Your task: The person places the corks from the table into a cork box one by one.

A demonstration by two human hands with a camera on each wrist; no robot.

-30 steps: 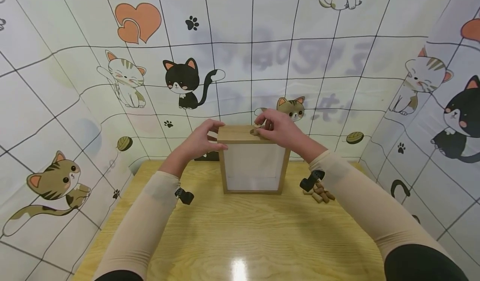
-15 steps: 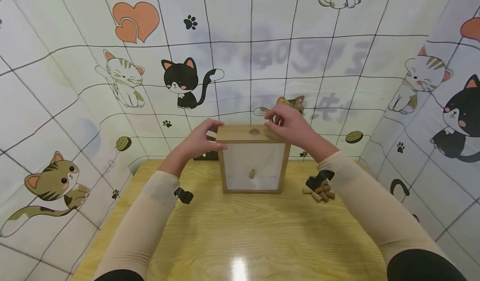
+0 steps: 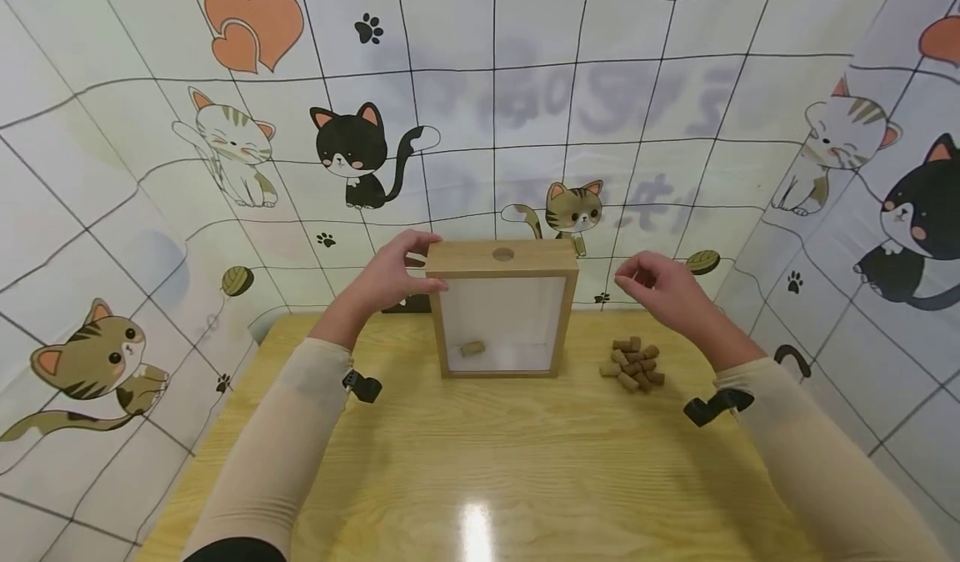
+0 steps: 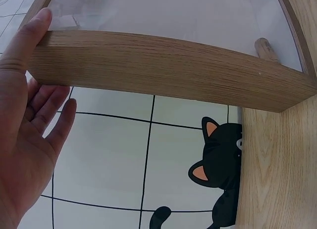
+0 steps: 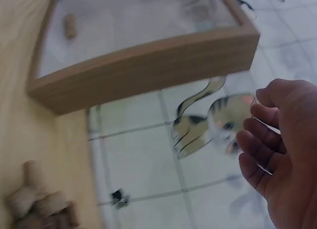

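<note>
A wooden box (image 3: pixel 568 312) with a clear front and a round hole (image 3: pixel 503 254) in its top stands upright on the table. One cork (image 3: pixel 472 348) lies inside at the bottom left; the right wrist view also shows this cork (image 5: pixel 70 26). My left hand (image 3: pixel 390 274) holds the box's upper left corner, thumb on the front edge and fingers toward the back. To the right of the box, my right hand (image 3: pixel 660 291) hovers with nothing in it, its fingers loosely bent. Below that hand lies a pile of corks (image 3: pixel 633 364).
The wooden table (image 3: pixel 420 462) reaches back to a hanging white cloth (image 3: pixel 465 153) printed with cats and grid lines. More of this cloth hangs at both sides. Small cameras are strapped to the left wrist (image 3: pixel 363 385) and right wrist (image 3: pixel 716 407).
A cork at the hole left my right hand and fell inside the box, ending at the lower left. My right hand moved away rightward and down. My left hand stayed on the box.
</note>
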